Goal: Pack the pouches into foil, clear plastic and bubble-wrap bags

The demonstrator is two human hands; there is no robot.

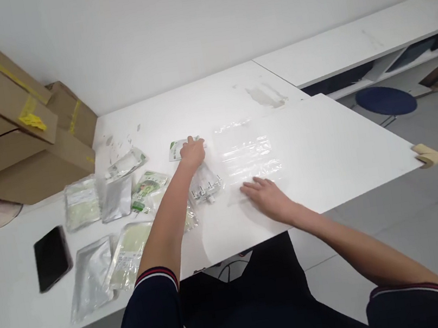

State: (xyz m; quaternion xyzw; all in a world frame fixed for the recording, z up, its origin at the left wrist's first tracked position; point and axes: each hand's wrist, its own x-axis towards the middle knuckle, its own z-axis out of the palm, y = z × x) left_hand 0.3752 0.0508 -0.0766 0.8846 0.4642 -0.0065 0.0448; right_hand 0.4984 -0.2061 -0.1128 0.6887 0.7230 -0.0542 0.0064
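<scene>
My left hand (193,151) is at the middle of the table, its fingers bent down over a small white packet with green print (175,150). What they grip is partly hidden. Just below that hand lies a clear plastic pouch with dark marks along its lower edge (206,185). My right hand (267,198) rests with fingers stretched out on the lower edge of a clear plastic sheet with ribbed columns (246,152), which lies flat on the table. Close to my left forearm are a green-printed packet (149,188) and a pale green clear packet (130,248).
Cardboard boxes (2,119) are stacked at the left against the wall. A black phone (52,258), silver pouches (91,276) and several other packets (81,202) lie on the left part of the white table (344,150). A blue stool (386,100) stands beyond its right side.
</scene>
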